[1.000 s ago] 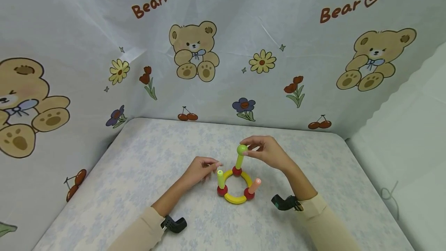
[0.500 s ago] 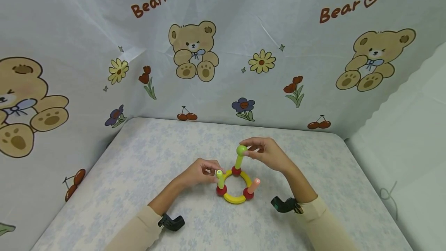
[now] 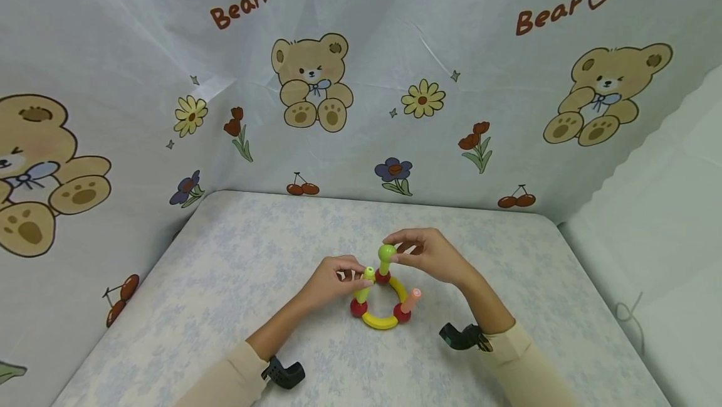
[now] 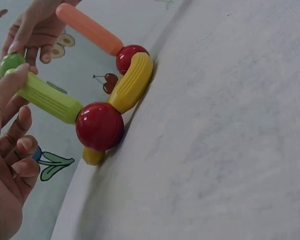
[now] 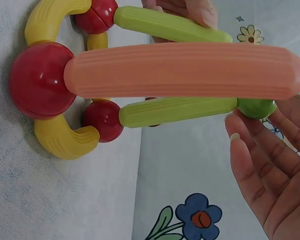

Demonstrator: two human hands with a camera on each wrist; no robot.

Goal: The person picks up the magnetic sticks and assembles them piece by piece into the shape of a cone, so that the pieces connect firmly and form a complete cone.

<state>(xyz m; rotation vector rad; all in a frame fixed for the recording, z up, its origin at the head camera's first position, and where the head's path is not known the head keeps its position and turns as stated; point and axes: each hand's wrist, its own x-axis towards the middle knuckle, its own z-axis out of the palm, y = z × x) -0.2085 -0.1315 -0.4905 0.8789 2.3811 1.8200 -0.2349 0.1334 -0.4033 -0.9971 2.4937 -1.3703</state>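
Observation:
In the head view, a ring of yellow curved pieces point(image 3: 380, 322) joined by red balls point(image 3: 358, 308) lies on the table. Three rods rise from the red balls: a left green rod point(image 3: 361, 295), a back green rod point(image 3: 385, 268) and an orange rod point(image 3: 410, 302). My left hand point(image 3: 334, 280) pinches the left green rod near its top between thumb and fingers. With thumb and fingertips, my right hand point(image 3: 431, 258) holds the green ball point(image 3: 387, 253) atop the back rod. The right wrist view shows the orange rod point(image 5: 185, 71) standing untouched, partly hiding that ball.
The table point(image 3: 271, 231) has a pale blue patterned cover. Behind it hangs a white cloth point(image 3: 372, 49) printed with bears and flowers. A thin loop of cord point(image 3: 632, 319) hangs at the right. Each wrist carries a black camera point(image 3: 284, 374).
My left hand has moved right onto the left green rod and now grips it; its top leans further right. The green ball and right hand have shifted slightly down and left.

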